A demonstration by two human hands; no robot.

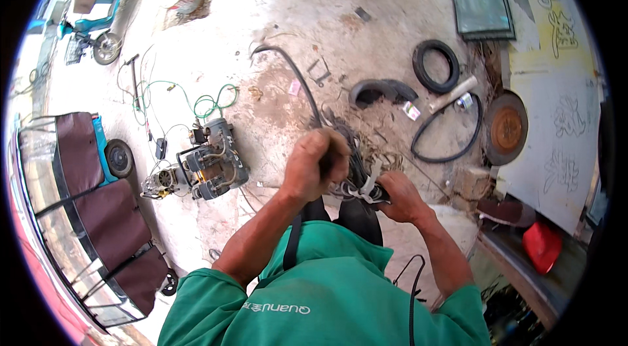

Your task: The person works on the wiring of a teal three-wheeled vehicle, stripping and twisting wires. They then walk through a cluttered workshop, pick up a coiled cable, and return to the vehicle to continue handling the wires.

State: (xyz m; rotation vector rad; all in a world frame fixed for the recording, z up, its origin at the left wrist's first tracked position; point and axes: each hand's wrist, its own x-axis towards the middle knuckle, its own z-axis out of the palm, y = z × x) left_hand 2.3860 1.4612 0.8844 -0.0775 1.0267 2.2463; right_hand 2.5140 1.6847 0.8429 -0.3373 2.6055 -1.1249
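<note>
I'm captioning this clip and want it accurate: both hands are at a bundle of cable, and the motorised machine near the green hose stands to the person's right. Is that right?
Not quite: the head view shows the motorised machine near the green hose to the person's left. The left hand and right hand are indeed at the cable bundle.

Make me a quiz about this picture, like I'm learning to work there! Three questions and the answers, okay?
1. What colour is the person's shirt?
a) red b) green c) blue
2. True or false: the round black tyre lies to the right of the machine.
3. Fill the gap: the left hand and right hand are at a tangled bundle of ____.

Key: 1. b; 2. true; 3. cables.
</note>
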